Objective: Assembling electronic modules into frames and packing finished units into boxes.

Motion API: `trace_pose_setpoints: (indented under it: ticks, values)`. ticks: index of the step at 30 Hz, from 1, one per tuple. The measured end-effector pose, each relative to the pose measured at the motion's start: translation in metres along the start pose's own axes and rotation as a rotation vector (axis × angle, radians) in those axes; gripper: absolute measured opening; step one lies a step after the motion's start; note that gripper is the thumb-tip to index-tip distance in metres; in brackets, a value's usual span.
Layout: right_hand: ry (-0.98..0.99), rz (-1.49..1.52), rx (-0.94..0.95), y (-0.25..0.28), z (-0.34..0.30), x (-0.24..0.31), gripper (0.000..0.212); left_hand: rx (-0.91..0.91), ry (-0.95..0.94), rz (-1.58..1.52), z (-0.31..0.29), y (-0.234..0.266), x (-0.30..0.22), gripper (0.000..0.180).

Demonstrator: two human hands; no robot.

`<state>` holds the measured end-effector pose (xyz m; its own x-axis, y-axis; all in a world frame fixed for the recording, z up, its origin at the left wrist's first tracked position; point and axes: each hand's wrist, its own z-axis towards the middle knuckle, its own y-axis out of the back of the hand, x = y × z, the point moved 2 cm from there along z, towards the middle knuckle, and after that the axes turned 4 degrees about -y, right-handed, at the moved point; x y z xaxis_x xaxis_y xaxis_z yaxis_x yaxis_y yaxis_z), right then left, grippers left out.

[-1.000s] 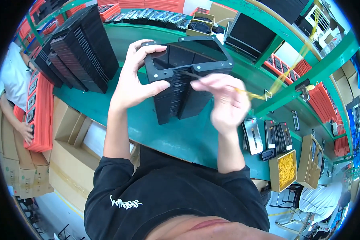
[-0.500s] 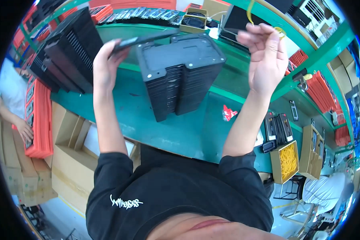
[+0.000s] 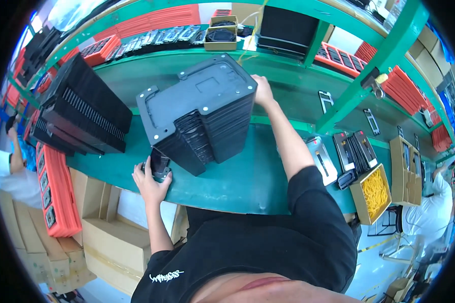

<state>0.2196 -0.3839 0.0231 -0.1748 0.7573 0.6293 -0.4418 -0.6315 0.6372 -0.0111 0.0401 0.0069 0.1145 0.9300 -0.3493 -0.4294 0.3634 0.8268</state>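
Observation:
A tall stack of black plastic trays (image 3: 207,93) stands on the green bench, its top tray dotted with pale round spots at the corners. My left hand (image 3: 152,186) is low by the stack's near left side, fingers and thumb around a dark flat piece (image 3: 160,162) whose far end is partly covered by the stack. My right hand (image 3: 263,92) is at the stack's far right edge, with its fingertips hidden behind the trays. Thin yellow strands (image 3: 251,43) show above the stack's far edge, near that hand; whether they touch it I cannot tell.
More black trays (image 3: 86,108) stand in tall stacks at left, beside orange trays (image 3: 48,192) and cardboard boxes (image 3: 114,242). At right are a box of yellow bands (image 3: 374,194), dark flat parts (image 3: 356,151) and a green post (image 3: 371,65). Co-workers are at both sides.
My left hand, which held a dark flat panel beside the stack's top, has come down to the stack's lower left. My right hand has moved from the raised right side to the stack's far edge.

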Motion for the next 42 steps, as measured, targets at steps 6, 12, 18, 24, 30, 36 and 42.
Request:
trace_pose_setpoints:
  ticks: [6, 12, 18, 24, 30, 36, 42]
  values:
    - [0.434, -0.045, -0.032, -0.123, 0.043, -0.134, 0.023, -0.011, 0.002, 0.025, -0.010, -0.002, 0.001, 0.091]
    - [-0.278, -0.573, 0.175, 0.034, 0.058, -0.059, 0.038, 0.005, 0.042, 0.093, -0.022, -0.001, 0.015, 0.088]
    - [-0.339, 0.420, -0.169, 0.205, -0.021, 0.001, 0.029, -0.083, 0.068, -0.315, 0.003, -0.001, 0.010, 0.101]
    - [0.117, 0.236, 0.209, 0.221, -0.062, 0.234, 0.023, -0.159, -0.258, -1.055, 0.081, 0.095, -0.084, 0.121]
    - [0.332, -0.397, 0.242, 0.174, -0.034, 0.285, 0.021, -0.035, -0.348, -0.869, 0.115, 0.127, -0.145, 0.123]
    - [0.344, -0.501, 0.343, 0.165, -0.034, 0.286, 0.031, -0.007, -0.505, -0.623, 0.124, 0.132, -0.141, 0.102]
    - [0.472, -0.257, 0.243, 0.169, -0.011, 0.253, 0.039, 0.060, -0.656, -0.420, 0.133, 0.149, -0.140, 0.094]
